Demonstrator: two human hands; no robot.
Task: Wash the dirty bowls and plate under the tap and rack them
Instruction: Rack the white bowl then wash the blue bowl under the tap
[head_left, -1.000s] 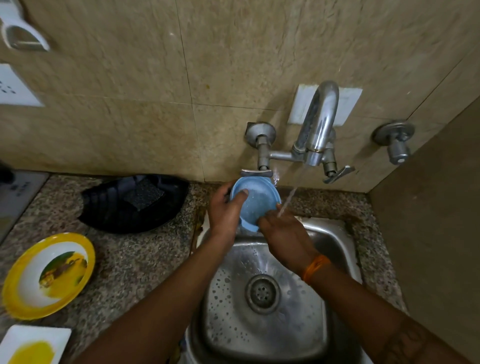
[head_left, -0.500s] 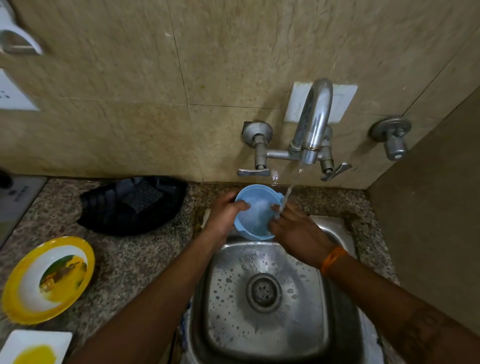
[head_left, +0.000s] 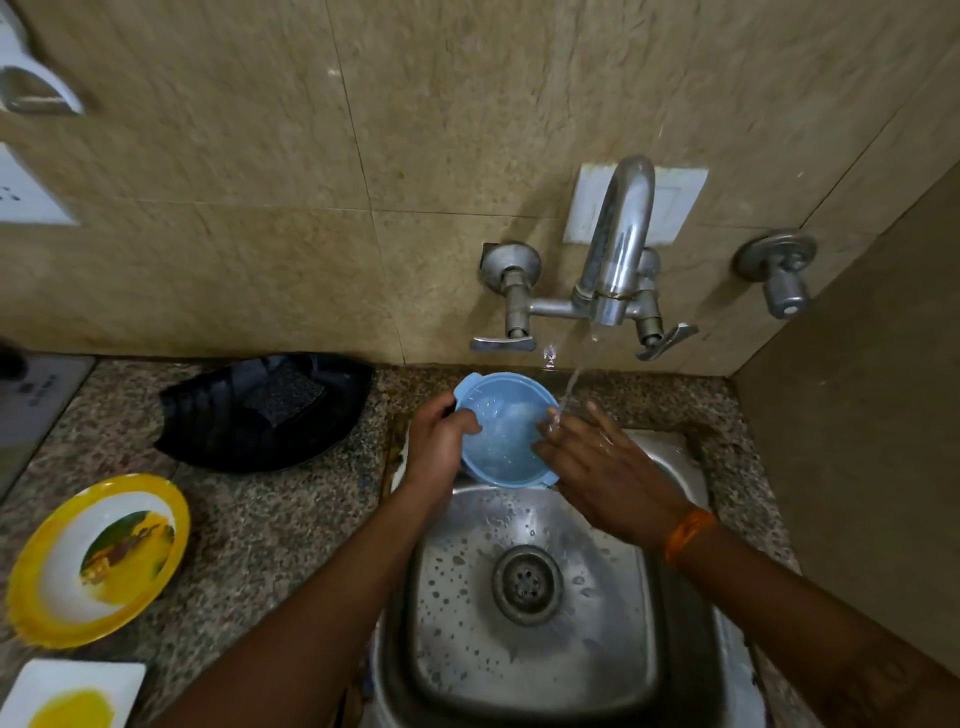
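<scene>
A small blue bowl (head_left: 501, 436) is held over the back of the steel sink (head_left: 524, 670), mouth up and holding water. My left hand (head_left: 439, 441) grips its left rim. My right hand (head_left: 597, 467) lies flat against its right rim, fingers spread, with the stream from the tap (head_left: 615, 249) hitting the fingers. On the counter at the left sits a yellow-rimmed plate (head_left: 49, 587) smeared with yellow food. A white square dish (head_left: 67, 696) with yellow residue is at the bottom left corner.
A black dish rack (head_left: 218, 421) holding a dark scrub pad (head_left: 283, 392) stands on the granite counter left of the sink. Two lever handles flank the tap; a separate wall valve (head_left: 779, 270) is at the right. A side wall closes the right.
The bowl has turned from tilted toward me to mouth up. My right hand has opened flat against its right rim under the stream.
</scene>
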